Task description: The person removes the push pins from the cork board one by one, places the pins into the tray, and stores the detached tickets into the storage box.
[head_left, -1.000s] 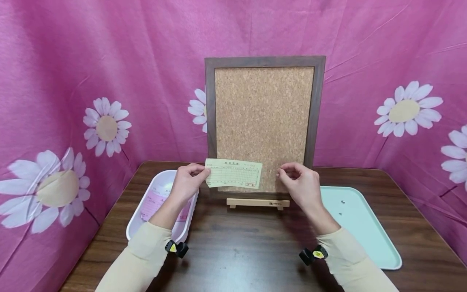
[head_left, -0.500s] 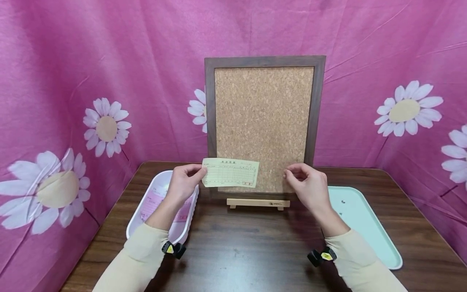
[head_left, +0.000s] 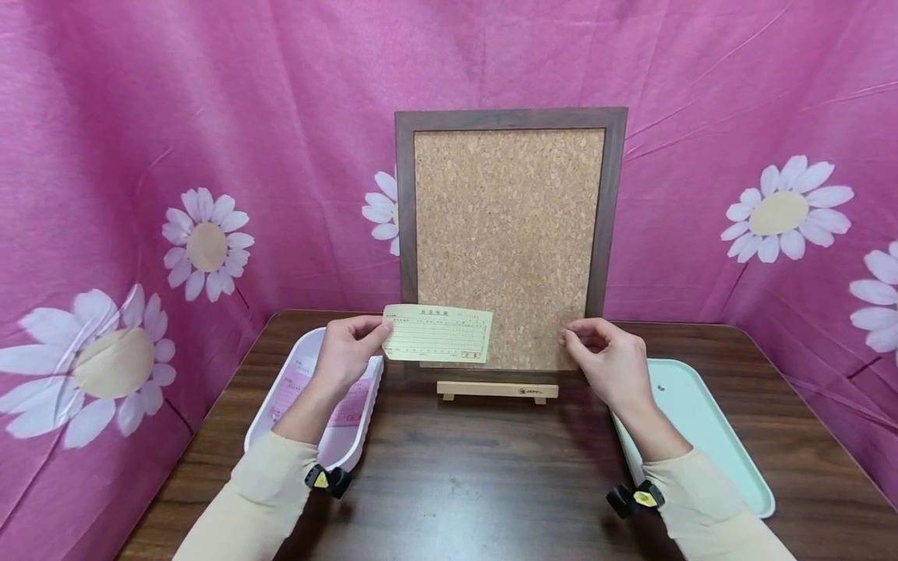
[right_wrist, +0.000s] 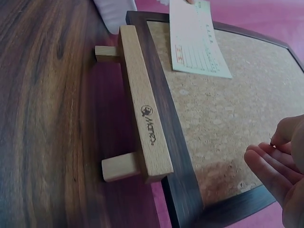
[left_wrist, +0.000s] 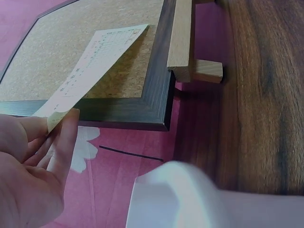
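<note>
A pale yellow printed slip [head_left: 438, 333] [left_wrist: 90, 71] [right_wrist: 194, 40] lies against the lower left of the cork board [head_left: 508, 226] [right_wrist: 237, 109]. The board stands upright on a small wooden stand [head_left: 496, 389] [right_wrist: 142, 109]. My left hand [head_left: 384, 331] [left_wrist: 52, 128] pinches the slip's left end between thumb and fingers. At the board's lower right corner my right hand [head_left: 571, 336] [right_wrist: 275, 147] has its thumb and forefinger pressed together. A tiny dark pin tip shows at them. That hand does not touch the slip.
A white tub [head_left: 298, 343] [left_wrist: 180, 194] with pink papers inside sits under my left forearm. A teal tray [head_left: 708, 436] lies at the right with a small pin [head_left: 660, 386] on it. Pink flowered cloth closes in the back and sides of the brown table [head_left: 477, 475].
My right hand has moved right, from beside the slip's right end to the board's lower right corner. The slip has shifted slightly left with my left hand.
</note>
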### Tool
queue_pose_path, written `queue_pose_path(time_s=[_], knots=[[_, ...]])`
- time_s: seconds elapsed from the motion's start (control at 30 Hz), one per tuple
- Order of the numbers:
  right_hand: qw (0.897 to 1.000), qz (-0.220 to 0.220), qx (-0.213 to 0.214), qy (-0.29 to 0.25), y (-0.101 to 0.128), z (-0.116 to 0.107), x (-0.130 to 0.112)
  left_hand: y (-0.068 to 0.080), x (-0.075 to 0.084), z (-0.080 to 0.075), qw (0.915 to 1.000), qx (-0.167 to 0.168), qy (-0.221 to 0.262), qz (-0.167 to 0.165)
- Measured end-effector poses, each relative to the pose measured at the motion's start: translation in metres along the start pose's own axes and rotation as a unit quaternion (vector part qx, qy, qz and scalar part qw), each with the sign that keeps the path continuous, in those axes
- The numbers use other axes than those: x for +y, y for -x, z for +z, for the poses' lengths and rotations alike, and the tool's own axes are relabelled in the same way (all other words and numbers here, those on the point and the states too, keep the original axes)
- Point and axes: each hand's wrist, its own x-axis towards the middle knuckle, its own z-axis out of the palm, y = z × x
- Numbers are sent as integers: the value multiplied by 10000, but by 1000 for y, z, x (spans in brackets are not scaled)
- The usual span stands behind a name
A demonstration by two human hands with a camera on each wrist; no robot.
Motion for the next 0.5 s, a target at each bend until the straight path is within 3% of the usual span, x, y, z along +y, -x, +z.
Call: queue_pose_path(time_s=[0.27,0.5], knots=[[10000,-6,78,28,3,-9,3,2,0,-8,9995,181,-257,27],[10000,-23,48,-24,4,-16,11,5,4,-17,9997,223,-66,20]])
